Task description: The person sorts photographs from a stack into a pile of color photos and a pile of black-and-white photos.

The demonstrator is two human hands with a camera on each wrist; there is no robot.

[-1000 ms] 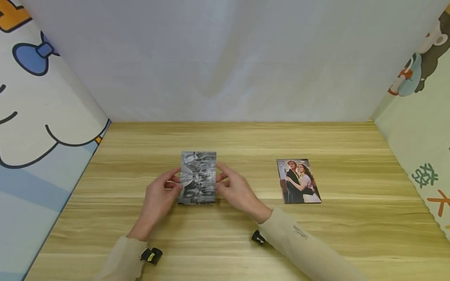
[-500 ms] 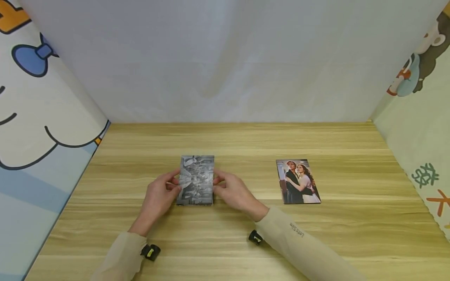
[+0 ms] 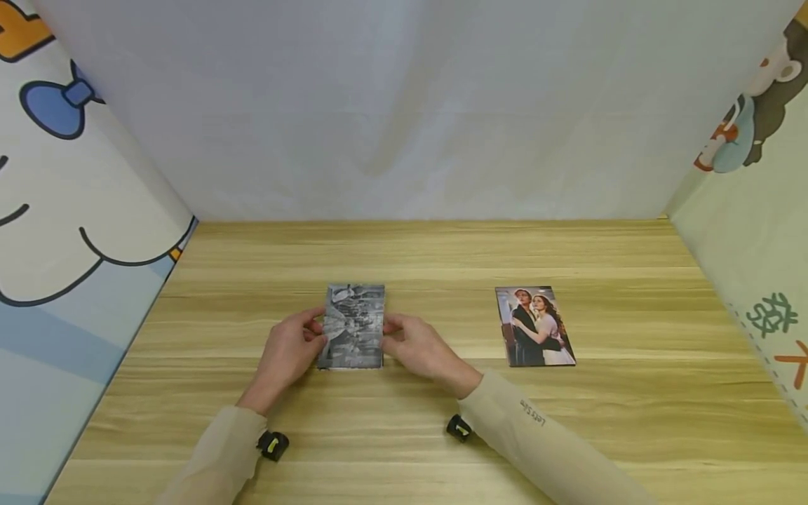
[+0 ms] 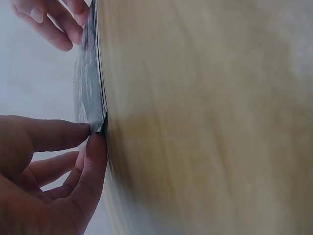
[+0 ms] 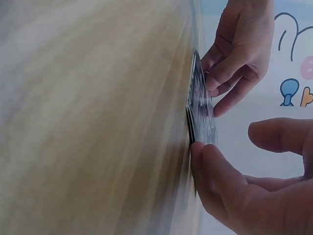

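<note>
Hands at frame centre: left hand (image 3: 292,351) and right hand (image 3: 421,347) each pinch side edge of black-and-white photo stack (image 3: 352,326), resting on worktop (image 3: 416,252). Colour photo (image 3: 535,325) lies well apart, right. Advise light, even edge grip; square stack without bending.

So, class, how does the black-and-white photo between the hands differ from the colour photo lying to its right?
The black-and-white photo is grey; the colour photo shows an embracing couple. The black-and-white photo is pinched at its side edges by the left hand and right hand; the colour photo lies untouched. Both are upright rectangular prints on the wooden table.
</note>
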